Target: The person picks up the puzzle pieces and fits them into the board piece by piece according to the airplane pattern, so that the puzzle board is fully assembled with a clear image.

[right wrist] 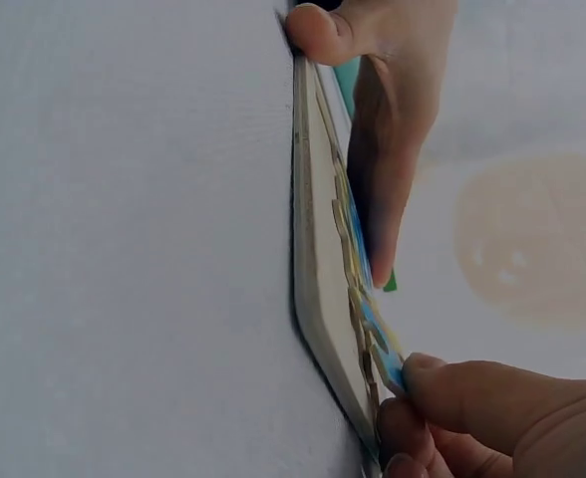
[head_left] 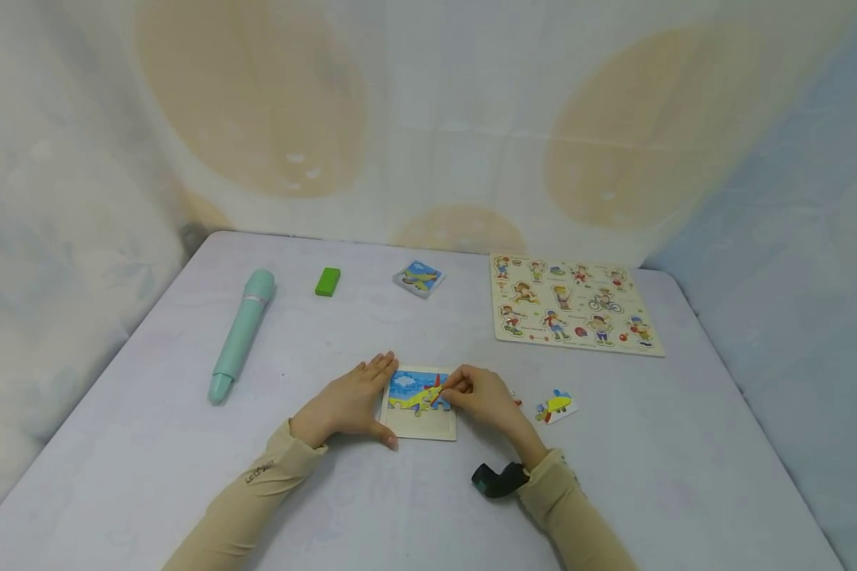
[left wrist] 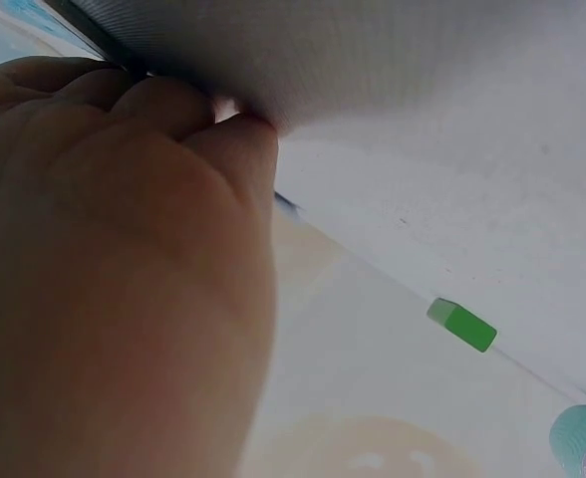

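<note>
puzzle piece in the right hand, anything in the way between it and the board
Nothing visible: the right hand pinches the puzzle piece right at the right side of the puzzle board. The left hand is at the board's left edge, out of the way.

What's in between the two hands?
A pale jigsaw tray, partly filled with an airplane picture, lies between the left hand and the right hand. The head view shows it.

Looks like smooth wood on the puzzle tray (head_left: 423, 428), cloth on the backdrop (head_left: 457, 151), matt plastic on the tube (head_left: 240, 335)!
</note>
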Available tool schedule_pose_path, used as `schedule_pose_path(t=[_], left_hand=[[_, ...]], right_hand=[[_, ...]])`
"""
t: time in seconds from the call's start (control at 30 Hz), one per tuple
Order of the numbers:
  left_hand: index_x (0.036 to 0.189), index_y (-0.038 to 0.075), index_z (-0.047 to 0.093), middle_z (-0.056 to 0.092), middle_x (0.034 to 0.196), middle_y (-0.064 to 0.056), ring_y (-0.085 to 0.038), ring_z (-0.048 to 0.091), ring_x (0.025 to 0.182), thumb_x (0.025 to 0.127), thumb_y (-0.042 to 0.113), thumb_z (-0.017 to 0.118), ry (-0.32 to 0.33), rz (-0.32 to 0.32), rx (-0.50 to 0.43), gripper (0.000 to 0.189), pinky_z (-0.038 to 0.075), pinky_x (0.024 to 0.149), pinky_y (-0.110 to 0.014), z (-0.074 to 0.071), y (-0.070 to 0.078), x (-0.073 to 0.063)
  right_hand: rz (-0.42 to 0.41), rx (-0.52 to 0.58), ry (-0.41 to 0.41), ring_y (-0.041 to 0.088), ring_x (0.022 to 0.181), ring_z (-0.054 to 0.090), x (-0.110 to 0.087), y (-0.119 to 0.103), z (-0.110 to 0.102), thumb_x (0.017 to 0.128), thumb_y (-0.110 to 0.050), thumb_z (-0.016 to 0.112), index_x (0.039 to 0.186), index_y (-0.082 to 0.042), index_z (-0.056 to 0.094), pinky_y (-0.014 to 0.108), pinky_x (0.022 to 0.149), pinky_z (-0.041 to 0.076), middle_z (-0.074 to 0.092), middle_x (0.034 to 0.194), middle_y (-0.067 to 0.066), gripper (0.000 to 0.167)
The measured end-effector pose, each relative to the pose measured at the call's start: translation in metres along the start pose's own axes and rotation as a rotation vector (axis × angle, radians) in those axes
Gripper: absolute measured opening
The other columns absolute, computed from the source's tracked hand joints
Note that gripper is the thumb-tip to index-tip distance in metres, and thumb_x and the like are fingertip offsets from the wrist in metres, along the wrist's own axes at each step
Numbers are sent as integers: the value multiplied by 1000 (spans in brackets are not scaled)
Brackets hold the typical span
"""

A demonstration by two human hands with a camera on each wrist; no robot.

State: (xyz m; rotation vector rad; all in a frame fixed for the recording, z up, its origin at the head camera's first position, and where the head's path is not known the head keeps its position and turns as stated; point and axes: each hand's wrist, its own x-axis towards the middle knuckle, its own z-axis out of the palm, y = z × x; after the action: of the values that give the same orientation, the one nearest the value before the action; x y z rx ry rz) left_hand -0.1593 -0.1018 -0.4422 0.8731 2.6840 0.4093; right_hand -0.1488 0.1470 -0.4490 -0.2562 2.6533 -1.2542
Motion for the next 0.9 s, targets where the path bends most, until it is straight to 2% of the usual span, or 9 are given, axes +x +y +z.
schedule_pose_path(t=[0.33, 0.63, 0.77, 0.9], left_hand=[[151, -5, 24, 22, 160, -20, -34, 19, 149, 60, 64, 81, 30, 23, 9, 128, 24, 121, -49, 2, -1, -3], [151, -4, 24, 21, 160, -19, -33, 19, 150, 60, 64, 81, 31, 22, 8, 128, 23, 121, -49, 1, -1, -2], [151, -4, 24, 21, 160, -19, -33, 19, 150, 59, 64, 81, 30, 23, 5, 128, 23, 121, -49, 1, -1, -2], [152, -3, 23, 20, 161, -18, -33, 18, 150, 60, 64, 81, 21, 16, 0, 128, 22, 122, -49, 1, -1, -2]], right_hand=[[-23, -90, 67, 7, 56, 46, -3, -5, 10, 84, -15, 71, 85, -13, 67, 18, 51, 33, 58, 66, -4, 5], [-4, -89, 83, 8, 56, 46, -3, -7, 11, 84, -16, 72, 84, -14, 67, 19, 51, 32, 57, 65, -6, 5], [9, -94, 93, 9, 57, 46, -3, -6, 12, 87, -23, 71, 86, -13, 66, 20, 52, 32, 56, 66, -4, 12], [35, -98, 110, 9, 58, 44, -3, -8, 13, 85, -28, 74, 86, -12, 65, 20, 53, 31, 53, 66, -4, 18]])
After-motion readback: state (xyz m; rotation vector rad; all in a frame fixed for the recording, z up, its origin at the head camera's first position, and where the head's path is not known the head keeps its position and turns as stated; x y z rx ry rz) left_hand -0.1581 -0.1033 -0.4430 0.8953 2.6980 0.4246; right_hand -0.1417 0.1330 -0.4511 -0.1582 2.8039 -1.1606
